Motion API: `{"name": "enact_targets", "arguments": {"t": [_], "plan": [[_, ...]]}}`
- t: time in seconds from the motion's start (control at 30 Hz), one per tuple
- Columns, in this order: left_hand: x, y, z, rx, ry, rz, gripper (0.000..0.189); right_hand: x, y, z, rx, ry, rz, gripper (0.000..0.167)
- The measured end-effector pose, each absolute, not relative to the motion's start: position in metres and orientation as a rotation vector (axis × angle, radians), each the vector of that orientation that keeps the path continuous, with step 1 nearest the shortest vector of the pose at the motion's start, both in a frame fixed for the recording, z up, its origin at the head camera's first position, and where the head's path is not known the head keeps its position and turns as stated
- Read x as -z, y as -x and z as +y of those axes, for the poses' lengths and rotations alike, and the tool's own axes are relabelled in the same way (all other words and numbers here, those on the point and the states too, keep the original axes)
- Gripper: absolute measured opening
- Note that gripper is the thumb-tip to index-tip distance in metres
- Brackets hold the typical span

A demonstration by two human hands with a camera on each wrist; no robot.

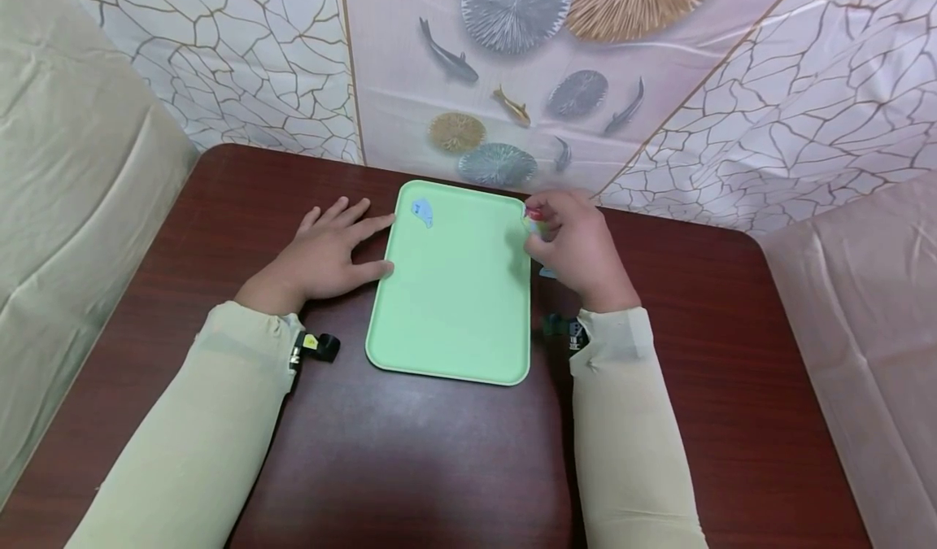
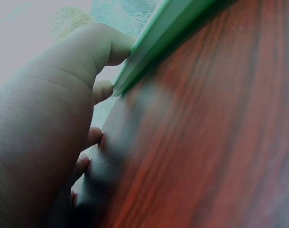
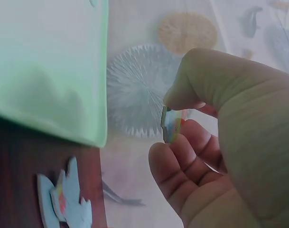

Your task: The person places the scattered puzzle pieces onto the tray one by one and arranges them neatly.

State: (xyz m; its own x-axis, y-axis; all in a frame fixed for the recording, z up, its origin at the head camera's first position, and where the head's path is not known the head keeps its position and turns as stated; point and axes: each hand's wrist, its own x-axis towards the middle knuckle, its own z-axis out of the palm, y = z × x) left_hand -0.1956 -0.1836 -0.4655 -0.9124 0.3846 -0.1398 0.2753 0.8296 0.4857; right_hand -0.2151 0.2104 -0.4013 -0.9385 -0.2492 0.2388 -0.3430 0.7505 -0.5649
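A light green tray (image 1: 454, 297) lies on the dark wooden table. My left hand (image 1: 322, 252) rests spread on the table at the tray's left side, its thumb and index fingertips right at the rim. Between thumb and fingers, my right hand (image 1: 581, 244) pinches a small flat piece with coloured printing (image 3: 172, 124), held up by the tray's upper right corner. The fingers hide much of this piece. One light blue, irregularly shaped flat piece (image 1: 422, 211) lies in the tray's upper left corner.
Several loose flat pieces with pale blue sides (image 3: 73, 199) lie on the table right of the tray, mostly beneath my right hand in the head view. A patterned cloth (image 1: 395, 110) hangs behind the table's far edge.
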Motion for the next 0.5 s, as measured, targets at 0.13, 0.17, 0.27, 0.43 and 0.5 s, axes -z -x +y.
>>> {"name": "enact_targets", "arguments": {"t": [0.13,0.17,0.27,0.43,0.5], "plan": [[0.465,0.196,-0.183,-0.685,-0.512,2.778,0.084,0.403,0.215,0.203,-0.955,-0.519,-2.801,0.041],[0.465,0.196,-0.183,-0.684,-0.513,2.779,0.084,0.403,0.215,0.202,-0.949,-0.524,-2.805,0.041],[0.465,0.196,-0.183,-0.687,-0.517,2.78,0.084,0.404,0.215,0.198,-0.929,-0.533,-2.821,0.041],[0.465,0.196,-0.183,-0.69,-0.515,2.781,0.084,0.407,0.215,0.188,-0.897,-0.553,-2.858,0.042],[0.465,0.196,-0.183,-0.689,-0.514,2.781,0.084,0.408,0.216,0.185,-0.887,-0.556,-2.878,0.043]]}}
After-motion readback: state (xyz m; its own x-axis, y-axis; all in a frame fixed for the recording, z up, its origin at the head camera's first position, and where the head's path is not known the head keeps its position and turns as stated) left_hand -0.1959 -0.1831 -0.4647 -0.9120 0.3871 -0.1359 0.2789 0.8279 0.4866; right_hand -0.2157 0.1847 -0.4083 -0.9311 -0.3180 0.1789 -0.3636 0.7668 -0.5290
